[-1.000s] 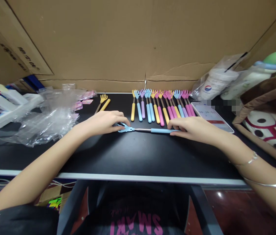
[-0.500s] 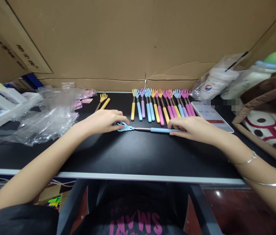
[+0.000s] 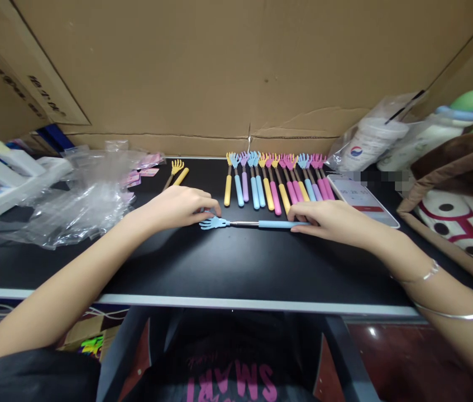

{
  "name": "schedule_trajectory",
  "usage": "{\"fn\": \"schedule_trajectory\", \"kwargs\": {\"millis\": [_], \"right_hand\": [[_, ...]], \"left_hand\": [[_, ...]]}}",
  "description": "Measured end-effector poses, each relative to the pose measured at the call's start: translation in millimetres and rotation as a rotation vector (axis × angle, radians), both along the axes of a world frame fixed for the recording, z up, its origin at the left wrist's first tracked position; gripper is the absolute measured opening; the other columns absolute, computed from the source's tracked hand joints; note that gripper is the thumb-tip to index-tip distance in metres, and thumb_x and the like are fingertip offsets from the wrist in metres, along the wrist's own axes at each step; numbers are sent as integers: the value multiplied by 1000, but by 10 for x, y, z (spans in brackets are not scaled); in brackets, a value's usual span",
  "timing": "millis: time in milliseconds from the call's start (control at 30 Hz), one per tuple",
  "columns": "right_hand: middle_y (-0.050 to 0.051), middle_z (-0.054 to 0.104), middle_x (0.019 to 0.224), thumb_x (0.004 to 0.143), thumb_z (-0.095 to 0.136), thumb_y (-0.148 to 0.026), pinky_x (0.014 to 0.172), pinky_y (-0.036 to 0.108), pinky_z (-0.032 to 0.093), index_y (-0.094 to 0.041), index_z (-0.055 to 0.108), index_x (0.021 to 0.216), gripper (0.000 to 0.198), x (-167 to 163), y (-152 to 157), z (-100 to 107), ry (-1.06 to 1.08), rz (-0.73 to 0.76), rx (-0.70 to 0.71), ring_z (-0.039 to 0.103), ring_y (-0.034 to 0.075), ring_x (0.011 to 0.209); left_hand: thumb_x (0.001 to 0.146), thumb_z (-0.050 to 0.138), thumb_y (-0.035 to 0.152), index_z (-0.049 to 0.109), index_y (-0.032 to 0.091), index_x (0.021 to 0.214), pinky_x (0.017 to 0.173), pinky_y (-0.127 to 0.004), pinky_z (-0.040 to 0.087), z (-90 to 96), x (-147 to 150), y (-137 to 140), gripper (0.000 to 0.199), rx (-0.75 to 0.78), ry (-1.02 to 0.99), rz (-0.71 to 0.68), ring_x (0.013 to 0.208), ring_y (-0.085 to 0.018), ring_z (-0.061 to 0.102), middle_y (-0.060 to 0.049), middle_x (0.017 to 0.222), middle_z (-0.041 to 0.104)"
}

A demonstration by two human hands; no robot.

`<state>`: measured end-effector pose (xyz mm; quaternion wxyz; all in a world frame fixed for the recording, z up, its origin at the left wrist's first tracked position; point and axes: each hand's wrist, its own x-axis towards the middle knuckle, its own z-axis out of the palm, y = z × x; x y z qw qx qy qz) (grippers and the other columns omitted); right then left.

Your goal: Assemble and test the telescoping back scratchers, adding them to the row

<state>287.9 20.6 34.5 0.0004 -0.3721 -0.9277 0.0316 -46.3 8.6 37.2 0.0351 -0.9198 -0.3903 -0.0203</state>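
Observation:
A light blue back scratcher with a hand-shaped head and a metal rod lies crosswise near the middle of the black desk. Its handle end is gripped by my right hand. My left hand is by the scratcher's blue head, fingers loosely bent and apart at its far edge; whether the fingertips touch it is hard to tell. Beyond stands a row of short back scratchers in yellow, blue, purple and pink, lying side by side. Behind my left hand lies a yellow scratcher, partly hidden, beside another yellow handle.
Clear plastic bags and small pink cards lie at the left, near a white power strip. A phone rests right of the row, with a bagged cup and a brown-trimmed bag beyond. Cardboard walls the back.
The blue scratcher's head has come down flatter on the desk, and my left fingers no longer overlap it. My right hand keeps its place on the handle.

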Motion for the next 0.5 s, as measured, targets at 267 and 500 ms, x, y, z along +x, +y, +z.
{"fn": "schedule_trajectory", "kwargs": {"millis": [267,500], "right_hand": [[-1,61,81,87,46,-46,57,22,31,-23,54,88,24,19,12,-14,0,-4,-16,50,10,63],[-1,61,80,87,47,-45,57,22,31,-23,54,87,23,4,4,-2,3,-11,-22,51,10,64]], "left_hand": [[91,41,33,64,31,100,62,-19,39,-14,-6,15,25,-4,25,25,79,-13,64,5,93,69],[92,40,34,64,29,99,63,-19,40,-6,1,23,25,-3,34,30,81,-14,65,4,95,69]]}}
